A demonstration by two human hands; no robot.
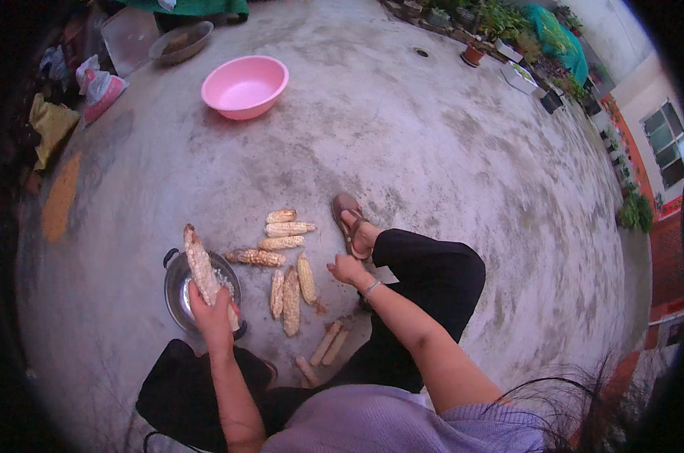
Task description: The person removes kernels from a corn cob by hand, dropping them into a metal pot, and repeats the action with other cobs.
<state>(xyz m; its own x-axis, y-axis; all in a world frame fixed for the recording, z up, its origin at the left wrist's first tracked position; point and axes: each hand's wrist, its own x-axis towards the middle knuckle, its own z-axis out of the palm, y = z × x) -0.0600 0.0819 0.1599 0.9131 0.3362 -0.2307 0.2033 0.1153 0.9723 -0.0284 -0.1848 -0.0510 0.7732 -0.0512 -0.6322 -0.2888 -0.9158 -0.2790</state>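
My left hand (213, 311) grips the lower part of a corn cob (200, 263), holding it over a steel pot (175, 291) with dark handles. Pale loose kernels (224, 278) lie inside the pot. My right hand (348, 270) is over the floor near my sandalled foot, its fingers bent; whether it holds anything small cannot be told. Between my hands, several corn cobs with kernels (291, 300) lie on the concrete. Closer to my body are several stripped cobs (326, 342).
A pink plastic basin (244, 88) stands farther out, with a shallow metal bowl (180, 44) behind it. Bags (101, 93) and a patch of yellow grain (61, 201) are at left. Potted plants (473, 54) line the upper right. My sandal (347, 218) rests on the concrete floor.
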